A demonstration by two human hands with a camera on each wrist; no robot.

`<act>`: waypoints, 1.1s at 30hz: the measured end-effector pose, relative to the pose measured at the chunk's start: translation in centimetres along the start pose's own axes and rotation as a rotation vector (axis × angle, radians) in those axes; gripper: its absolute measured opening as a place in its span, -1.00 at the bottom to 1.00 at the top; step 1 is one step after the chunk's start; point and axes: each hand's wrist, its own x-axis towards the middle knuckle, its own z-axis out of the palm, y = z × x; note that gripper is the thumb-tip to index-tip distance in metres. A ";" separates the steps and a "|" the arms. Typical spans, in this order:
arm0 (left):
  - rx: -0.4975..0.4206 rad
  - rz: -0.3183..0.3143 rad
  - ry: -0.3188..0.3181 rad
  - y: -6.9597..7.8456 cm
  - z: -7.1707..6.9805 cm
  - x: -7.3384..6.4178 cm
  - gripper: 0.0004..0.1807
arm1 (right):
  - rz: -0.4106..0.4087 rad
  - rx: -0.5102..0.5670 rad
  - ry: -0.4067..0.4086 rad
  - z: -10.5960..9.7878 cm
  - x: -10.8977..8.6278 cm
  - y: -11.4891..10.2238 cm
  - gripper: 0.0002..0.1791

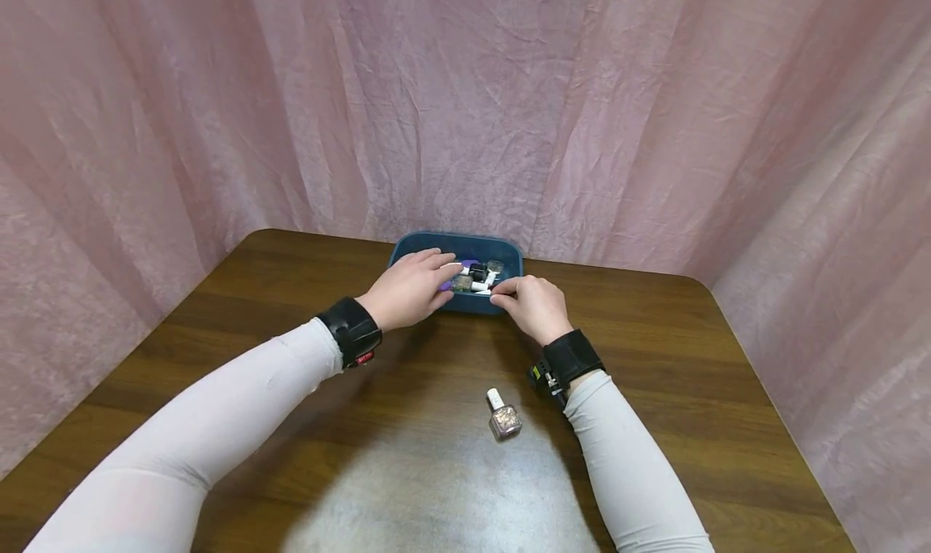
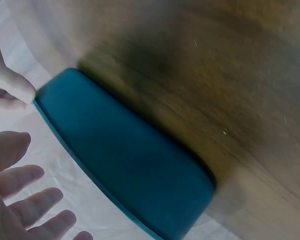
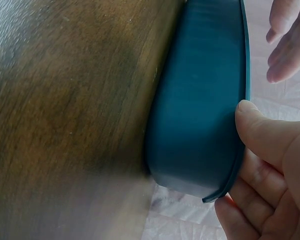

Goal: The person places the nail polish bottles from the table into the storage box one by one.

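Observation:
A dark teal plastic bin (image 1: 474,304) stands near the back of the table, holding several small bottles with white or black caps, among them a glittery one (image 1: 462,283). My left hand (image 1: 410,293) hovers over the bin's left part, fingers spread and pointing right; in the left wrist view its fingers (image 2: 27,207) look relaxed and grip nothing. At the front right corner my right hand (image 1: 537,304) pinches the rim, thumb (image 3: 255,122) outside and fingers on the inner side. Closer to me, a glittery nail polish bottle (image 1: 505,422) with a white cap lies on its side.
The wooden table (image 1: 655,359) has rounded back corners and a bright reflection at its front middle. A pink velvety curtain (image 1: 465,116) hangs behind the bin and along both sides.

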 end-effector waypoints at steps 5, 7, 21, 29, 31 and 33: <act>0.009 0.059 0.029 0.9 -0.3 -0.9 -0.44 | -0.003 -0.004 0.002 -0.1 0.0 -0.2 -0.75; 0.008 0.082 0.044 1.1 -0.3 -1.3 -0.44 | -0.005 -0.005 0.002 -0.1 0.0 -0.2 -0.75; 0.006 0.226 0.096 4.0 -0.7 -3.9 -0.34 | -0.017 0.001 0.006 -0.2 -0.2 -0.2 -0.77; 0.035 0.288 0.057 6.0 -0.1 -4.9 -0.35 | -0.020 0.008 0.004 -0.1 -0.3 -0.2 -0.76; 0.030 0.296 0.047 6.5 -0.1 -5.1 -0.35 | -0.018 0.009 0.005 -0.1 -0.3 -0.2 -0.75; 0.022 0.298 0.034 6.9 -0.1 -5.2 -0.35 | -0.018 0.010 0.005 -0.1 -0.3 -0.3 -0.76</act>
